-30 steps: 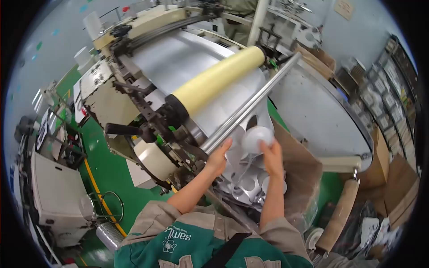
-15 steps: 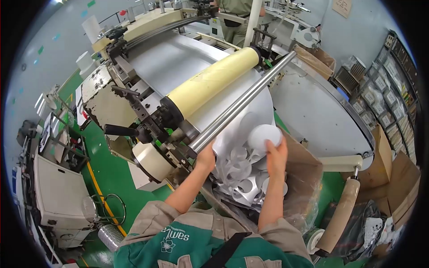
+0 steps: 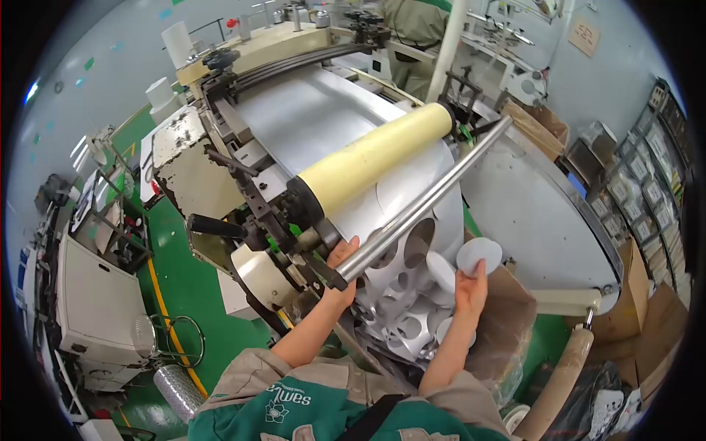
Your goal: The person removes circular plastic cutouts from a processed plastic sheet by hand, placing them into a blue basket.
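My right hand [image 3: 471, 294] is closed on a round white disc [image 3: 479, 257]; a second white disc [image 3: 440, 272] lies just left of it, against my fingers. My left hand [image 3: 343, 272] reaches up behind the lower end of the steel bar [image 3: 426, 202], at the left edge of the punched white sheet [image 3: 390, 275]; the bar hides part of its fingers, and whether it grips the sheet is unclear. The sheet hangs from under the yellow roller [image 3: 379, 158] into a plastic-lined box [image 3: 507, 312], where crumpled sheet with round holes is heaped.
A black handle [image 3: 217, 226] sticks out left of the roller. A grey metal panel [image 3: 533, 206] stands right, with a padded arm [image 3: 559, 382] below it. A white cabinet [image 3: 99, 294] is at the left. Another person [image 3: 415, 26] stands behind the machine.
My right hand has moved right with a disc, and a second disc now shows beside it. My left hand has gone up behind the bar. The view has shifted.
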Tool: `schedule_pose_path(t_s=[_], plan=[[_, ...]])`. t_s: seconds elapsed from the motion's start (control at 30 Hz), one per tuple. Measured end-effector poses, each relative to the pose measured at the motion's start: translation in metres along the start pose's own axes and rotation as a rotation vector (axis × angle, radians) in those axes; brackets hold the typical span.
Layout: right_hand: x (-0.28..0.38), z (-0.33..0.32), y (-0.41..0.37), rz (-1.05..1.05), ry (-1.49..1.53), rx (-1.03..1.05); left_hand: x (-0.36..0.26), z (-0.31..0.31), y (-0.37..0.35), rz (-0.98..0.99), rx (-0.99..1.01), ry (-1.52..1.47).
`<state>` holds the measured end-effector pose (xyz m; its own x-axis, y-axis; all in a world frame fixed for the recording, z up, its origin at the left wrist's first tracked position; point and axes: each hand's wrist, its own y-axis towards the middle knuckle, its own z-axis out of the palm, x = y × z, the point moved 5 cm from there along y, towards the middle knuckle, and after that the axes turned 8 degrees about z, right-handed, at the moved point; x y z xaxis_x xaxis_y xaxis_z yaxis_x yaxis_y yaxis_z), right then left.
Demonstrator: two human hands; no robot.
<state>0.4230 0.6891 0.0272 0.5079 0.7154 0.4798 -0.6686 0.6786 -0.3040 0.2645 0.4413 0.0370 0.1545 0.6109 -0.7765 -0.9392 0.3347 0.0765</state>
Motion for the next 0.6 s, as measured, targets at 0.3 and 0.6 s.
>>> schedule_pose_path(t_s=[0.3, 0.6], plan=[[-0.07, 0.141, -0.012, -0.154, -1.164, 0.555, -0.019, 0.036, -0.01, -0.166, -0.117, -0.003], [-0.04, 0.075, -0.001, -0.061, -0.531, 0.223, -0.034, 0.04, -0.017, -0.162, -0.022, -0.072]])
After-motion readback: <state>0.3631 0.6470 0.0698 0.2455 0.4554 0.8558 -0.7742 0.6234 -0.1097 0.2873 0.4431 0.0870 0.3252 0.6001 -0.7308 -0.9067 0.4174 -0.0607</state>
